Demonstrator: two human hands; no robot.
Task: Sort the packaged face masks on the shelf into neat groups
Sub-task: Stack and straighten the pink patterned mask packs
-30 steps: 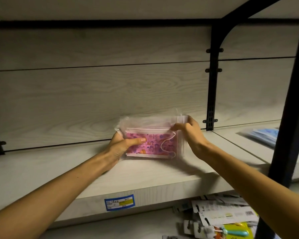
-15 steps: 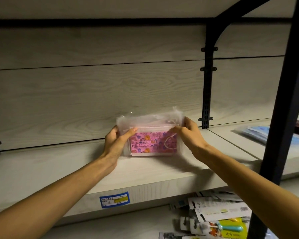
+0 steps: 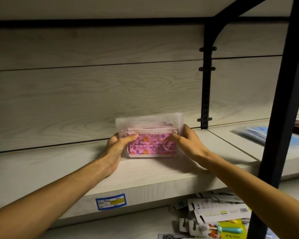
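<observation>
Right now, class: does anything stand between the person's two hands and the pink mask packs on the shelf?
Nothing visible does. The left hand and right hand already hold the pink mask packs at either end, upright on the shelf.

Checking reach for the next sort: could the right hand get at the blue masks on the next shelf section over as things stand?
Probably yes, once freed. The right hand grips the pink mask packs; the blue masks lie to its right with open shelf between, though the black post partly hides them.
</observation>
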